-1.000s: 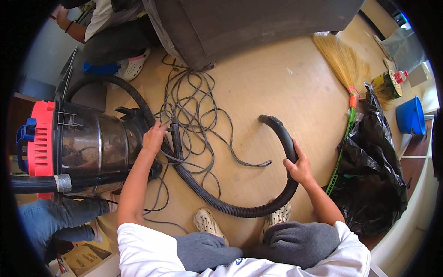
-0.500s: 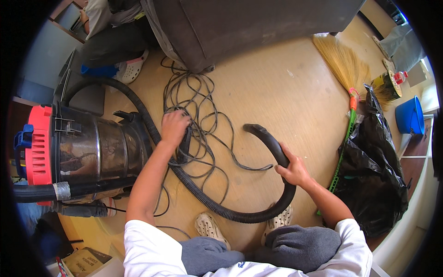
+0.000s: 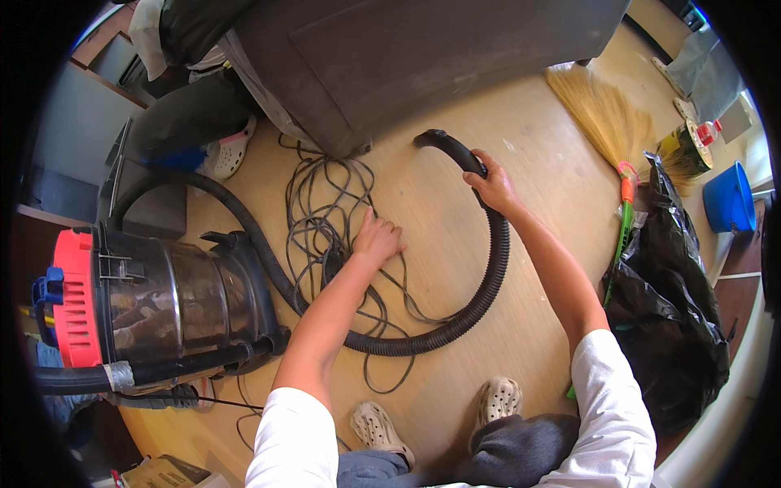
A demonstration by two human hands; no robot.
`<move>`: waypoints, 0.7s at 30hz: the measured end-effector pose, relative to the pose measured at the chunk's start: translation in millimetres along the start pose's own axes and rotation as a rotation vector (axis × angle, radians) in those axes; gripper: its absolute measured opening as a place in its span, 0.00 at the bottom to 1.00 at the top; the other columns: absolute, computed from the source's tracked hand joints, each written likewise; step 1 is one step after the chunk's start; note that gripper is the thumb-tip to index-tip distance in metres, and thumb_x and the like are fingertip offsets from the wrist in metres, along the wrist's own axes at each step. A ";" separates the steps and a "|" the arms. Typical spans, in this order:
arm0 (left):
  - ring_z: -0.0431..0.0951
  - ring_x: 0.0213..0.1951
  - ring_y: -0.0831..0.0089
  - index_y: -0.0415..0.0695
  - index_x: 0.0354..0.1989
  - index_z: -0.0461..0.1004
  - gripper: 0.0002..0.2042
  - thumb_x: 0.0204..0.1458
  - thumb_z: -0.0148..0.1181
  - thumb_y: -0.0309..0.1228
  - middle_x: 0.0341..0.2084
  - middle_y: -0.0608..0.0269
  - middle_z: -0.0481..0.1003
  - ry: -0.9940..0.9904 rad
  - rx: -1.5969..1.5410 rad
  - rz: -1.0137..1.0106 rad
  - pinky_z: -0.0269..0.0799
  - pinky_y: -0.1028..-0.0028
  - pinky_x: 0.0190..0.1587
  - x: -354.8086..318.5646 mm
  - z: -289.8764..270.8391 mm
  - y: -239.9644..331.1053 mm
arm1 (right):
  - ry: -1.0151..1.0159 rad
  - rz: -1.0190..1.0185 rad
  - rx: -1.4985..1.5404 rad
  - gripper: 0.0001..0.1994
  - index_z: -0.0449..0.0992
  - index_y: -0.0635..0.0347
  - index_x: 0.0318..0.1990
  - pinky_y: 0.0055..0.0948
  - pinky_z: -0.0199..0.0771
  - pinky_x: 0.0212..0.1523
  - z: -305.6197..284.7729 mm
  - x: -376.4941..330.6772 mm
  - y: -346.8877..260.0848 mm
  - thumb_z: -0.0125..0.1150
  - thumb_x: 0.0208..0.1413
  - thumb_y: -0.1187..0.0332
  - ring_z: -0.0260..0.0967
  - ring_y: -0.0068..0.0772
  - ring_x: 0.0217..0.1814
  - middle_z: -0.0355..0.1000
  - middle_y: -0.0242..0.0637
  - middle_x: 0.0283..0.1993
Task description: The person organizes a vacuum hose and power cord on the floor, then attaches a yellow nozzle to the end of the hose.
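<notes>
My right hand (image 3: pixel 495 185) is wrapped round the curved black end piece of a vacuum hose (image 3: pixel 498 252), raised over the floor with its mouth facing left. The ribbed hose loops down and left to a wet-dry vacuum cleaner (image 3: pixel 187 285) with a steel drum and red head, lying on its side. My left hand (image 3: pixel 379 241) is open, index finger stretched out, at the right side of a tangled black power cord (image 3: pixel 313 203). Its palm is hidden. The cord lies in loose loops on the floor, partly under the hose.
A dark grey sofa-like piece (image 3: pixel 423 65) stands ahead. At the right are a straw broom (image 3: pixel 602 114), a black plastic bag (image 3: pixel 667 301) and a blue bucket (image 3: pixel 730 199). Another person (image 3: pixel 191 114) crouches at the far left. A cardboard box (image 3: pixel 167 472) sits lower left.
My right hand has carried the hose end forward and slightly left, toward the sofa-like piece. My left hand has moved right from the cord's middle, fingers now spread.
</notes>
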State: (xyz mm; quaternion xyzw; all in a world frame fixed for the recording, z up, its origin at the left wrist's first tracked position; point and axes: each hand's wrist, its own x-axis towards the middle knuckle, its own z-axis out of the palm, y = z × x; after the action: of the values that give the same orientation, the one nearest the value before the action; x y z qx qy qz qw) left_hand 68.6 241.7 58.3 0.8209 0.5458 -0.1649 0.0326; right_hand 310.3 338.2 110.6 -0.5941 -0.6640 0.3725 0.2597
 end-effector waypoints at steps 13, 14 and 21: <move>0.75 0.37 0.69 0.43 0.30 0.75 0.09 0.47 0.47 0.27 0.24 0.64 0.77 -0.099 0.432 -0.122 0.37 0.59 0.62 23.4 -5.3 2.1 | -0.049 -0.086 0.074 0.26 0.67 0.49 0.53 0.37 0.66 0.46 47.5 22.0 8.1 0.57 0.44 0.57 0.69 0.45 0.45 0.71 0.46 0.42; 0.75 0.39 0.68 0.43 0.33 0.74 0.09 0.47 0.47 0.27 0.26 0.63 0.77 -0.171 0.448 -0.146 0.37 0.60 0.62 21.7 -8.6 -1.7 | -0.084 -0.162 0.017 0.26 0.67 0.50 0.53 0.36 0.66 0.46 49.1 13.2 7.3 0.58 0.43 0.57 0.69 0.45 0.45 0.71 0.47 0.43; 0.71 0.48 0.64 0.45 0.51 0.65 0.18 0.49 0.49 0.29 0.45 0.60 0.71 -0.318 0.329 -0.484 0.43 0.60 0.57 24.1 -23.5 -27.6 | -0.103 -0.152 0.038 0.27 0.66 0.57 0.53 0.33 0.67 0.45 40.7 8.5 -9.7 0.59 0.44 0.59 0.71 0.42 0.42 0.72 0.46 0.41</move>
State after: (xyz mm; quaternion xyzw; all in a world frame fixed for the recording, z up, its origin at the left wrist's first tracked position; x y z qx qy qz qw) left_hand 57.6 279.6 76.5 0.6256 0.6792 -0.3797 -0.0556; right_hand 271.1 338.8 93.6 -0.5169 -0.7125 0.3941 0.2641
